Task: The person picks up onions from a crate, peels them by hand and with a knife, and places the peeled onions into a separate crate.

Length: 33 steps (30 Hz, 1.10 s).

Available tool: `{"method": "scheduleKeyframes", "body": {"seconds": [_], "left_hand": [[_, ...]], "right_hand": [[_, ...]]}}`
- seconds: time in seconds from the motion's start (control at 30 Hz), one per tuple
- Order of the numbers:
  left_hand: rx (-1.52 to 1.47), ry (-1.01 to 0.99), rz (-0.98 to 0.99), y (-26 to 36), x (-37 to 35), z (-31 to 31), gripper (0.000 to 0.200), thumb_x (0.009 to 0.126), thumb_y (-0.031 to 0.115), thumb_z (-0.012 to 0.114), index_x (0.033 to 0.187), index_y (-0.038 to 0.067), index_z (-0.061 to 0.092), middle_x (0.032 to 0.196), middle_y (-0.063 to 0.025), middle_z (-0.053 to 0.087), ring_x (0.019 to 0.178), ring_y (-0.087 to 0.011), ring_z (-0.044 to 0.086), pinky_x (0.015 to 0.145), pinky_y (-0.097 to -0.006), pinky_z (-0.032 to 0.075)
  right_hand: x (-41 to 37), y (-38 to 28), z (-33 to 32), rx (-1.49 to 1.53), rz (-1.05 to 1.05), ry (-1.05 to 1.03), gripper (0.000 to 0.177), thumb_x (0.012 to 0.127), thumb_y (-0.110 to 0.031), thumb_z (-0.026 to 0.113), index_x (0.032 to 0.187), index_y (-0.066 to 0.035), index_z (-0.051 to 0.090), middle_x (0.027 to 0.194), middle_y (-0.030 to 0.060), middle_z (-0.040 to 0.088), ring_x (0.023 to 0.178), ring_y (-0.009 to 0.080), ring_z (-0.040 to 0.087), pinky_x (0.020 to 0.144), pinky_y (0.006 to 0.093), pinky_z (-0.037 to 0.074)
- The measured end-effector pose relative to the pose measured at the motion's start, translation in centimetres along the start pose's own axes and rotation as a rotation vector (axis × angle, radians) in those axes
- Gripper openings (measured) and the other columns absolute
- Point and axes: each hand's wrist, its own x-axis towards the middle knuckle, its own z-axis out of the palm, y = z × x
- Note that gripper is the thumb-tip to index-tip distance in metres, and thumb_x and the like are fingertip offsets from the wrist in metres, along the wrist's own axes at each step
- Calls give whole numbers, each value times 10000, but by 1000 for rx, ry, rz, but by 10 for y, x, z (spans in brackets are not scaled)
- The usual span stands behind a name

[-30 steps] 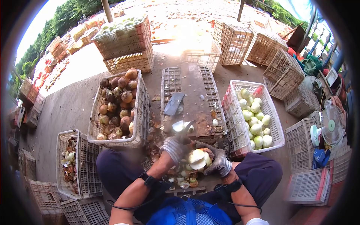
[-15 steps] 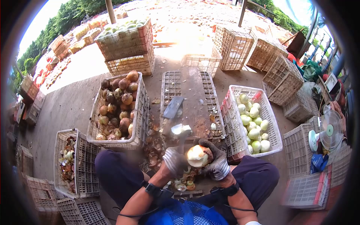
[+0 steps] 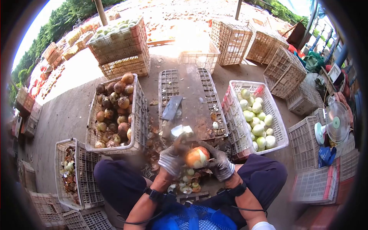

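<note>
A partly peeled onion [image 3: 197,157], with orange-brown skin and a pale stripe, is held in front of me over the board's near end. My right hand [image 3: 221,165], in a grey-striped glove, is closed on its right side. My left hand [image 3: 170,161], gloved the same way, is curled just left of the onion. Blur at its fingers hides what it grips, if anything. Below the hands lie onion scraps and peels [image 3: 186,188]. White pieces [image 3: 181,130] rest on the board's near end, and a flat grey metal blade [image 3: 172,107] lies farther up.
A crate of unpeeled onions [image 3: 115,111] stands left, with a crate of peels [image 3: 69,168] nearer. A crate of peeled onions [image 3: 258,122] is right of the wooden board [image 3: 193,92]. Stacked crates [image 3: 120,50] stand behind; a fan [image 3: 337,122] is at far right.
The onion has turned in my right hand, now showing more orange skin where a pale peeled face showed. Both hands stay close together; the whole view has shifted slightly.
</note>
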Motion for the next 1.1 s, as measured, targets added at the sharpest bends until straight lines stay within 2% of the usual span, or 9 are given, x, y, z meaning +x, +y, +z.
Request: {"method": "scheduleKeyframes", "body": {"seconds": [0.1,0.2,0.33,0.43,0.53,0.57,0.7,0.93,1.1], "left_hand": [[160,-27,71,-18,4,-4,211,681,-87,663,874,-10,702,773,-39,683,694,-110,612,624,-259,507],[277,-50,67,-25,5,-6,97,790,7,661,886,20,667,749,-69,661,713,-119,604,651,-295,499],[683,65,-71,-56,30,-31,298,670,-53,646,956,7,704,812,-69,700,736,-135,637,662,-300,515],[1040,21,-75,-40,36,-37,379,710,50,693,1089,67,692,898,-101,719,798,-171,668,718,-343,525],[759,-120,-66,6,0,-12,386,747,136,712,1126,72,670,930,-115,715,800,-216,679,721,-344,526],[685,-151,-224,14,-6,1,430,765,182,724,1171,69,638,947,-119,712,808,-250,682,728,-358,526],[1052,-361,-141,10,-11,23,424,779,202,738,1164,63,627,924,-112,709,762,-226,668,684,-353,524],[1029,-445,-266,-13,-5,28,406,840,309,677,1141,44,620,999,-155,698,797,-311,675,687,-409,524],[1081,-435,-284,4,-16,39,383,861,322,629,1115,36,613,938,-208,684,856,-395,655,711,-460,517]], "right_hand": [[8,20,-15,-105,-40,74,798,601,-84,850,1316,11,509,1198,99,621,1087,189,584,972,325,472],[7,24,-17,-139,-92,62,813,568,-37,866,1300,21,518,1183,95,631,1071,184,592,963,321,477],[4,20,-19,-19,-100,121,848,483,-29,900,1251,23,545,1156,87,635,1058,173,591,951,316,481],[5,15,-26,-152,-154,221,846,456,-70,915,1219,18,558,1119,79,641,1023,168,600,936,311,485],[14,33,-48,-287,-246,300,846,441,-116,921,1198,12,566,1089,74,644,991,167,607,916,306,491],[9,20,-37,-360,-251,341,846,438,-126,921,1195,11,568,1086,76,644,985,169,608,911,306,493],[10,14,-29,-762,-318,473,852,411,-162,913,1180,-9,581,1082,96,651,984,200,624,903,320,500],[13,-1,-14,-1010,-258,471,808,394,-160,883,1147,-46,615,1046,106,662,935,232,639,877,341,513],[22,29,-49,-515,-246,526,729,420,-78,842,1113,-18,626,985,80,666,885,200,629,820,333,527]]}}
